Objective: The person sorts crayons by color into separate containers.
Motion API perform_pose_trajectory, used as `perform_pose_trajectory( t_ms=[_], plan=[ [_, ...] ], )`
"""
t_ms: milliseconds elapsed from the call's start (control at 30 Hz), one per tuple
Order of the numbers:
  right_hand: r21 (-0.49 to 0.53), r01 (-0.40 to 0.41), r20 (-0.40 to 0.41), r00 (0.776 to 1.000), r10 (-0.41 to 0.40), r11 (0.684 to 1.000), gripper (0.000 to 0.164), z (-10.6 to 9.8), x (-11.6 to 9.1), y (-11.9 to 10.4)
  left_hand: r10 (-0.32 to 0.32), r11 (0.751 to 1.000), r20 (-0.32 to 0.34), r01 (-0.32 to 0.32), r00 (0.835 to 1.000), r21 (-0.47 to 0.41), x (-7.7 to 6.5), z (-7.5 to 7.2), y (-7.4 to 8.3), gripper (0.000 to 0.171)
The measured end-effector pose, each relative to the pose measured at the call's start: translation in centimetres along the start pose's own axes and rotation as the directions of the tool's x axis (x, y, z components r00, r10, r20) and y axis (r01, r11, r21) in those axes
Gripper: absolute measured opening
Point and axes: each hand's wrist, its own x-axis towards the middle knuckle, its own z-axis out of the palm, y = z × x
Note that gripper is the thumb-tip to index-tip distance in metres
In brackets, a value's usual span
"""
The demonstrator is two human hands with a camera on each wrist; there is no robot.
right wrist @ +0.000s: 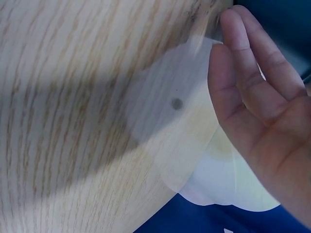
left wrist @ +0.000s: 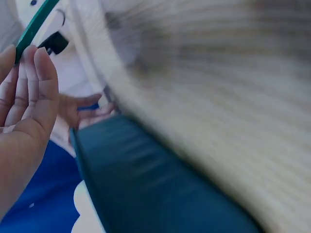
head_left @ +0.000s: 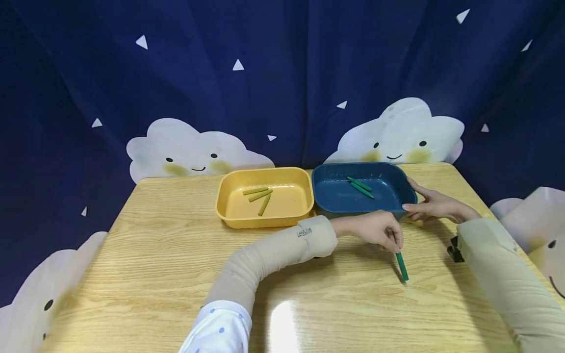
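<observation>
A green crayon (head_left: 402,267) is pinched between the thumb and fingers of my left hand (head_left: 379,230), over the table in front of the blue bin. In the left wrist view the same crayon (left wrist: 34,26) sticks out past the fingertips. My right hand (head_left: 434,205) touches the right end of the blue bin (head_left: 326,206); its fingers (right wrist: 233,87) look fairly straight in the right wrist view. Two green crayons (head_left: 361,189) lie inside that bin. To its left, a yellow bin (head_left: 265,223) holds several olive-yellow crayons (head_left: 260,196).
Both bins stand side by side at the back of the wooden table (head_left: 176,274). Behind them hangs a dark blue curtain (head_left: 273,73) with white clouds and triangles. A small black object (head_left: 455,250) shows beside the right forearm.
</observation>
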Motion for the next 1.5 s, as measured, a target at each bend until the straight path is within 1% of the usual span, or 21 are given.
perform_pose_trajectory(
  t_ms=[133, 233, 333, 433, 533, 567, 700, 833, 900, 1067, 1200, 1367, 1433, 1500],
  plan=[
    [-0.003, 0.004, -0.002, 1.0, -0.004, 1.0, 0.091, -0.1, 0.0, 0.2, 0.006, 0.998, -0.062, -0.01, 0.998, -0.065, -0.7, -1.1, 0.4, 0.008],
    [-0.003, 0.006, 0.001, 1.0, -0.006, 1.0, 0.091, -0.1, 0.1, 0.3, -0.003, 0.993, -0.113, -0.01, 0.994, -0.118, -1.1, -1.7, 0.4, 0.008],
    [0.003, 0.004, 0.007, 1.0, -0.004, 1.0, 0.091, -0.1, 0.2, 0.3, -0.008, 0.985, -0.171, -0.021, 0.985, -0.168, -1.4, -2.3, 0.2, 0.009],
    [0.008, 0.003, 0.01, 1.0, -0.003, 1.0, 0.091, -0.1, 0.3, 0.4, -0.012, 0.972, -0.236, -0.044, 0.972, -0.23, -1.5, -2.8, -0.1, 0.008],
    [0.013, 0.005, 0.014, 1.0, -0.005, 1.0, 0.091, -0.1, 0.4, 0.4, -0.032, 0.956, -0.309, -0.061, 0.951, -0.288, -1.7, -3.5, -0.5, 0.007],
    [0.019, 0.007, 0.015, 1.0, -0.007, 1.0, 0.091, -0.1, 0.4, 0.4, -0.034, 0.95, -0.337, -0.074, 0.941, -0.304, -1.7, -3.8, -0.6, 0.007],
    [0.027, 0.011, 0.019, 1.0, -0.011, 1.0, 0.09, -0.1, 0.3, 0.4, -0.075, 0.946, -0.436, -0.074, 0.897, -0.316, -1.9, -5.0, -0.7, 0.007],
    [0.022, 0.014, 0.027, 1.0, -0.015, 1.0, 0.09, -0.1, 0.4, 0.4, -0.111, 0.933, -0.492, -0.079, 0.864, -0.35, -2.1, -6.3, -0.9, 0.009],
    [0.017, 0.014, 0.027, 1.0, -0.015, 1.0, 0.091, -0.1, 0.4, 0.4, -0.119, 0.921, -0.514, -0.098, 0.85, -0.376, -2.0, -6.9, -1.0, 0.009],
    [0.008, 0.006, 0.019, 1.0, -0.006, 1.0, 0.091, -0.1, 0.2, 0.1, -0.127, 0.908, -0.55, -0.126, 0.825, -0.399, -1.4, -8.4, -0.7, 0.011],
    [0.007, 0.001, 0.017, 1.0, -0.001, 1.0, 0.091, -0.1, 0.1, -0.1, -0.145, 0.905, -0.569, -0.123, 0.81, -0.406, -0.7, -9.4, -0.4, 0.011],
    [0.002, -0.013, 0.026, 1.0, 0.012, 1.0, 0.091, -0.2, 0.3, 0.0, -0.17, 0.901, -0.59, -0.118, 0.789, -0.417, -0.1, -10.3, -0.5, 0.012],
    [-0.001, -0.014, 0.028, 1.0, 0.014, 1.0, 0.092, -0.2, 0.4, 0.1, -0.181, 0.902, -0.603, -0.113, 0.777, -0.417, 0.1, -10.5, -0.7, 0.012],
    [-0.003, -0.013, 0.028, 1.0, 0.013, 1.0, 0.092, -0.2, 0.5, 0.2, -0.192, 0.899, -0.624, -0.118, 0.758, -0.421, 0.3, -10.9, -1.1, 0.013]
  ],
)
